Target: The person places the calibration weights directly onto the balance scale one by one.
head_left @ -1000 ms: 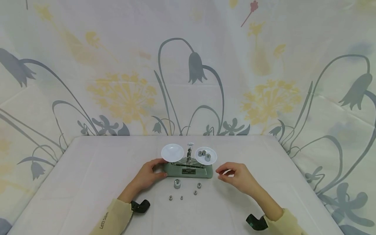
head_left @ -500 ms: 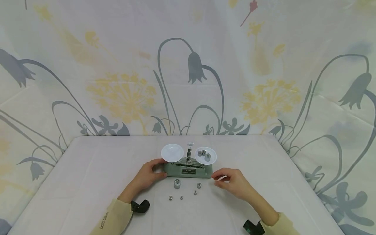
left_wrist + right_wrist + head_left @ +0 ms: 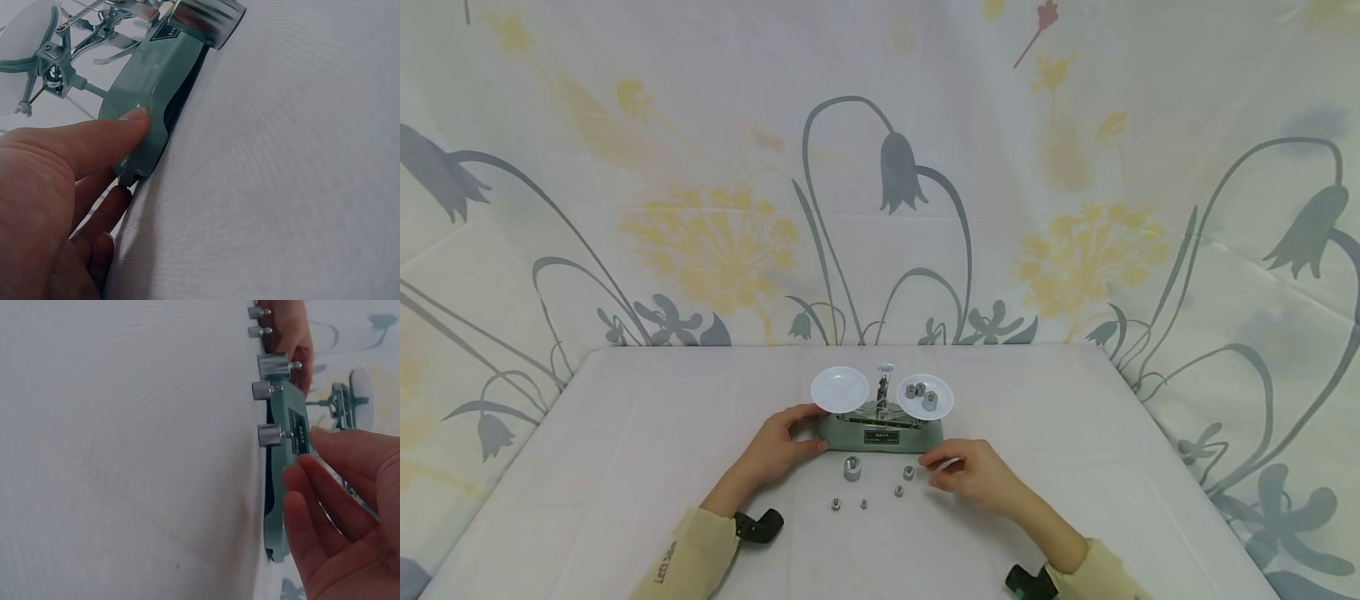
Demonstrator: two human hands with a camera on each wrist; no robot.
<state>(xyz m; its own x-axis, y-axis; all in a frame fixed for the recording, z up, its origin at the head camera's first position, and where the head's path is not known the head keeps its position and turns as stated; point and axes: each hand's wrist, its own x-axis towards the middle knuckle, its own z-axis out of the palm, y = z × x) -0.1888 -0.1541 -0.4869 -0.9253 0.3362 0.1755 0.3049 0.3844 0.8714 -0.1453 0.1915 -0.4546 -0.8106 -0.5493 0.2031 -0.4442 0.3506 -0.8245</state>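
A green balance scale (image 3: pixel 842 435) stands mid-table, with a white pan on each side. My left hand (image 3: pixel 781 446) grips the left end of its base; in the left wrist view the thumb (image 3: pixel 134 119) lies on the front and the fingers curl behind the end. Bare in the head view is the left pan (image 3: pixel 840 390); several metal weights (image 3: pixel 930 402) stand on the right pan (image 3: pixel 945 407). My right hand (image 3: pixel 977 475) hovers by the base's right front corner, fingers loosely bent and holding nothing. Its fingertips come close to a small weight (image 3: pixel 908 472).
In front of the scale stand a larger weight (image 3: pixel 852 469) and smaller ones, among them a weight (image 3: pixel 898 491), another weight (image 3: pixel 836 504) and the smallest weight (image 3: pixel 863 504). A white cloth (image 3: pixel 647 433) covers the table. Behind hangs a flower-patterned curtain (image 3: pixel 880 267).
My right hand has moved left and toward me, from beside the scale's right end to near the small weight at the front. The left hand and scale have stayed in place.
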